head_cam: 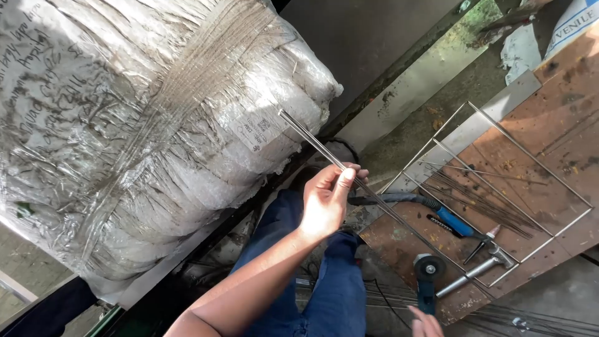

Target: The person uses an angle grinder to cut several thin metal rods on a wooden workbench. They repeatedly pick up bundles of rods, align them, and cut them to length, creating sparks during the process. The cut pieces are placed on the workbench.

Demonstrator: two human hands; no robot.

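My left hand [326,203] is raised over my knee and pinches a long thin metal rod [312,142] between thumb and fingers. The rod slants from the upper left, over the wrapped bale, down to the right toward a rusty brown worktop [555,125]. On the worktop lies a rectangular frame of thin metal rods [530,153]. Only the fingers of my right hand [426,324] show at the bottom edge, just below a blue angle grinder [428,274]; whether they grip anything is hidden.
A large bale wrapped in clear plastic [137,131] fills the left side. On the worktop lie a bundle of thin rods [486,200], a blue-handled welding torch [450,219] and a hammer [477,271]. My blue-trousered legs [324,293] are below.
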